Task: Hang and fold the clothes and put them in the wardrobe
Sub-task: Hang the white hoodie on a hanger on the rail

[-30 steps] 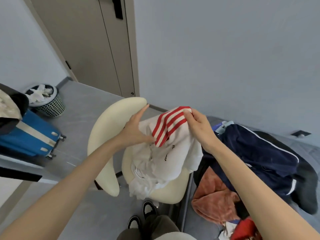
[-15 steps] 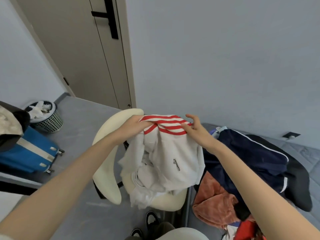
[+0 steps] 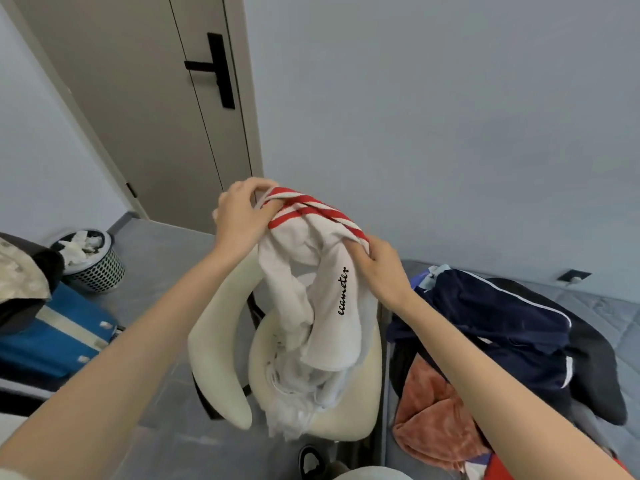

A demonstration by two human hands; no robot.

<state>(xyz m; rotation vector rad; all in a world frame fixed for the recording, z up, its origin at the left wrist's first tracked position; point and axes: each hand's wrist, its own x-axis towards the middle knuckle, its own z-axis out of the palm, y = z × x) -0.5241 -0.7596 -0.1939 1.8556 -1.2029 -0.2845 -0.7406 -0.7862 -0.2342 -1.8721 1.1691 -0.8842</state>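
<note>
A white garment [image 3: 322, 306] with a red-and-white striped band at its top edge and small black lettering hangs over a cream chair [image 3: 221, 344]. My left hand [image 3: 242, 216] grips the striped band at its upper left end. My right hand [image 3: 379, 268] grips the band's lower right end. The garment's lower part bunches on the chair seat, together with more white cloth [image 3: 294, 403].
A pile of clothes lies on the grey bed at right: a navy jacket with white piping [image 3: 502, 317], a black item [image 3: 595, 362], a salmon towel [image 3: 433, 417]. A blue suitcase [image 3: 52, 341] and a full waste basket [image 3: 90, 258] stand at left. A door [image 3: 145, 98] is behind.
Both hands have lifted the garment higher off the chair. The striped band has been pulled taut between them, with my left hand up and my right hand lower.
</note>
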